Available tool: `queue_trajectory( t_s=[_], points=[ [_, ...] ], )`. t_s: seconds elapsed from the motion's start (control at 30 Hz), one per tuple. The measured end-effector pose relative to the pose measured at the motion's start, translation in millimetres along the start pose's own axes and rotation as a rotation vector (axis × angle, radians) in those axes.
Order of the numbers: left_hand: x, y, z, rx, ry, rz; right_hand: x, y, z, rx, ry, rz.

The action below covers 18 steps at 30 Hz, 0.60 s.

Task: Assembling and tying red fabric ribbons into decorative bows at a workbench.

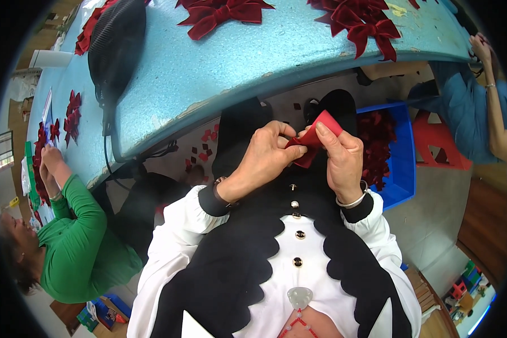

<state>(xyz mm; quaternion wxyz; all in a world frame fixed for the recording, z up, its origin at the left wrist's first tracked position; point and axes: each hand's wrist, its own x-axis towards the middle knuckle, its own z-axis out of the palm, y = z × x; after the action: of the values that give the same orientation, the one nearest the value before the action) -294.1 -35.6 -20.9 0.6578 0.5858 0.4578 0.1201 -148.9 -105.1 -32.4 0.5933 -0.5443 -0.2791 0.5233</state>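
A piece of red ribbon [329, 120], bright on one face and darker on the other, is held up over my lap between both hands. My left hand [270, 153] pinches its lower left part between thumb and fingers. With thumb and fingers closed, my right hand [343, 160] grips the ribbon's upper right end. The piece is bent between the two hands, and part of it hides behind my fingers. Just right of my right hand stands a blue bin [401, 152] with many dark red velvet bows [376, 147] in it.
Ahead is a light blue table [180, 73] with a curved edge, red velvet bows [219, 16] and a black padded object [117, 50] with a cable. A co-worker in green [90, 225] sits left, another in blue [467, 107] right, near a red stool [439, 141]. Red scraps [200, 155] litter the floor.
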Motion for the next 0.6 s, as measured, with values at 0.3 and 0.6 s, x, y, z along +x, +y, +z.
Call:
queue_trajectory(
  t_s=[0.3, 0.6],
  points=[
    [17.2, -12.1, 1.2, -0.144, 0.096, -0.006, -2.4, -10.2, 1.2, 0.182, 0.014, -0.200],
    [34.6, -5.0, 9.5, -0.196, 0.156, 0.094, -25.8, -32.0, -3.8, 0.237, -0.075, -0.297]
  ],
)
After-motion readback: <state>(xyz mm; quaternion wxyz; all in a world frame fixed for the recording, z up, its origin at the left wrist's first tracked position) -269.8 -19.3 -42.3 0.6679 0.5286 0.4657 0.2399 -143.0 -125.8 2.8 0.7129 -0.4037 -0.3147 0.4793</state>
